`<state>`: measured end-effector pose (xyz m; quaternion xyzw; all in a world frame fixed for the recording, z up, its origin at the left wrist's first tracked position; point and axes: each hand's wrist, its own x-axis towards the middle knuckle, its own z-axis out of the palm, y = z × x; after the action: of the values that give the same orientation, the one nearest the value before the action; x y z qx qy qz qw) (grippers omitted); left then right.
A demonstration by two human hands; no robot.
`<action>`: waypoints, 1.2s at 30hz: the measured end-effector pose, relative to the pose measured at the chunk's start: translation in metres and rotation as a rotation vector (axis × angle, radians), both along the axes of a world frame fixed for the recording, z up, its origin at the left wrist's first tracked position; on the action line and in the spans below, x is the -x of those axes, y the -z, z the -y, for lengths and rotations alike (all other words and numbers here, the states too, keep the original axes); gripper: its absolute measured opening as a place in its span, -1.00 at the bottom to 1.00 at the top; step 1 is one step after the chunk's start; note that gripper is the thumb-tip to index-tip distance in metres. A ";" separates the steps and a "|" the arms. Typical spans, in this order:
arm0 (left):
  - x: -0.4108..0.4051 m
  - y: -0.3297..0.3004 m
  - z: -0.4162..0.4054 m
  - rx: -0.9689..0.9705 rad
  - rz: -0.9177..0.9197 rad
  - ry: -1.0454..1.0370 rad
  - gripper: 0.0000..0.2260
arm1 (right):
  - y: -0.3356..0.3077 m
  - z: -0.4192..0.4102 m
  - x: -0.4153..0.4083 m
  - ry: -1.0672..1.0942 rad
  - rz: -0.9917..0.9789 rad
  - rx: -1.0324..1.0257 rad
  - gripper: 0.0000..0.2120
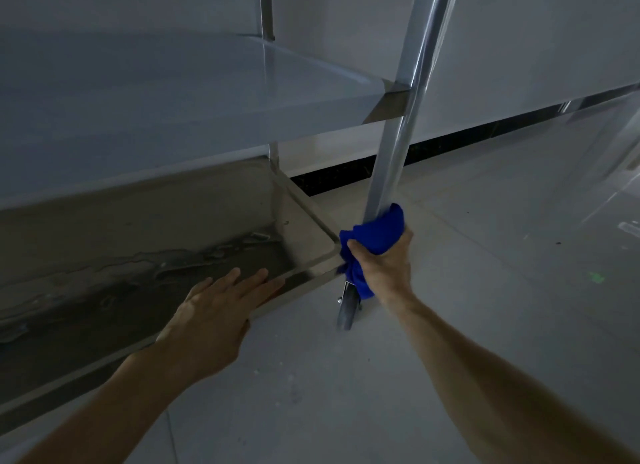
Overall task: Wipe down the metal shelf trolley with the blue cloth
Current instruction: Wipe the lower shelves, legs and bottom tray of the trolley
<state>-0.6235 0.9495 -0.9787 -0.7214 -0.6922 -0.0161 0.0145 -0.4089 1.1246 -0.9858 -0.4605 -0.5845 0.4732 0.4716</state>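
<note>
The metal shelf trolley (207, 117) fills the left of the view, with a middle shelf above and a wet, streaked bottom shelf (145, 266) below. Its near right corner post (401, 128) runs down to a caster wheel (347, 308). My right hand (384, 266) grips the blue cloth (375, 235), which is wrapped around the low end of that post, just above the bottom shelf's corner. A tail of cloth hangs below my fist. My left hand (218, 311) lies flat with straight fingers on the front rim of the bottom shelf.
A grey tiled floor (485, 256) spreads to the right and front of the trolley. A white wall with a dark gap along its base (450, 141) runs behind. A second trolley post (266, 10) stands at the back.
</note>
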 end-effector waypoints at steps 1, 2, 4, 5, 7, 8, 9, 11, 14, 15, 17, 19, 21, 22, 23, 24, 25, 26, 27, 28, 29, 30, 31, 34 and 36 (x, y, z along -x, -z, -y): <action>0.001 0.000 0.000 0.006 0.003 0.001 -0.26 | 0.002 -0.003 -0.002 0.007 0.011 0.014 -0.34; 0.002 0.000 -0.001 0.010 0.007 -0.001 -0.27 | -0.001 -0.007 -0.002 0.031 0.047 -0.007 -0.34; 0.002 0.003 -0.001 -0.001 0.006 -0.006 -0.25 | -0.014 -0.011 -0.002 0.059 0.062 -0.065 -0.31; 0.001 0.005 -0.001 -0.001 -0.004 -0.008 -0.24 | -0.022 -0.011 -0.002 0.063 0.038 -0.098 -0.30; 0.001 0.007 -0.003 0.000 -0.034 -0.007 -0.23 | -0.044 -0.012 0.000 0.095 -0.028 -0.186 -0.32; 0.001 0.008 -0.003 -0.004 -0.049 -0.003 -0.22 | -0.061 -0.013 0.002 0.115 -0.069 -0.237 -0.32; 0.002 0.009 -0.003 -0.006 -0.054 0.001 -0.22 | -0.079 -0.015 0.004 0.133 -0.108 -0.293 -0.31; 0.003 0.009 -0.002 -0.005 -0.042 0.000 -0.22 | -0.114 -0.020 0.009 0.174 -0.174 -0.400 -0.27; 0.003 0.009 -0.002 -0.017 -0.029 0.004 -0.22 | -0.138 -0.025 0.016 0.252 -0.164 -0.506 -0.18; 0.003 0.009 -0.002 -0.023 -0.028 0.006 -0.23 | -0.136 -0.023 0.019 0.272 -0.147 -0.512 -0.17; 0.003 0.006 -0.001 -0.005 -0.018 0.003 -0.24 | -0.121 -0.020 0.022 0.271 -0.103 -0.487 -0.14; 0.002 0.005 -0.002 0.015 -0.015 -0.003 -0.26 | -0.095 -0.015 0.018 0.231 -0.035 -0.404 -0.15; 0.002 0.004 -0.001 0.032 -0.007 -0.012 -0.28 | -0.067 -0.005 0.007 0.124 0.036 -0.255 -0.28; 0.003 0.003 0.000 0.047 0.020 -0.013 -0.30 | -0.056 0.002 0.000 0.070 0.074 -0.196 -0.36; 0.004 0.002 0.000 0.053 0.067 -0.012 -0.33 | -0.048 0.009 -0.006 0.042 0.102 -0.173 -0.41; 0.006 0.000 0.001 0.045 0.131 -0.009 -0.36 | -0.042 0.016 -0.012 0.033 0.109 -0.181 -0.43; 0.009 -0.002 0.003 0.025 0.209 -0.004 -0.40 | -0.039 0.024 -0.016 0.031 0.093 -0.200 -0.44; 0.011 -0.005 0.006 -0.003 0.292 0.000 -0.45 | -0.038 0.032 -0.018 0.017 0.070 -0.212 -0.44; 0.013 -0.008 0.009 -0.039 0.366 0.003 -0.50 | -0.040 0.039 -0.018 -0.017 0.044 -0.210 -0.41; 0.015 -0.009 0.013 -0.082 0.417 0.004 -0.56 | -0.043 0.047 -0.015 -0.066 0.020 -0.198 -0.37; 0.019 -0.010 0.016 -0.128 0.439 0.003 -0.61 | -0.049 0.053 -0.009 -0.116 0.006 -0.190 -0.32; 0.023 -0.011 0.019 -0.166 0.439 -0.009 -0.65 | -0.056 0.056 -0.001 -0.143 0.039 -0.220 -0.28; 0.028 -0.012 0.022 -0.183 0.428 -0.033 -0.68 | -0.062 0.057 0.009 -0.147 0.133 -0.298 -0.26; 0.045 -0.024 0.029 -0.196 0.364 -0.078 -0.68 | -0.077 0.052 0.045 -0.082 0.513 -0.666 -0.32; 0.058 -0.031 0.032 -0.190 0.320 -0.075 -0.65 | -0.073 0.045 0.064 -0.125 0.761 -0.742 -0.39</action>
<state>-0.6812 0.9177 -0.9477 -0.6785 -0.7076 -0.1956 -0.0272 -0.4732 1.0794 -0.9127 -0.3661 -0.8686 0.0613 0.3282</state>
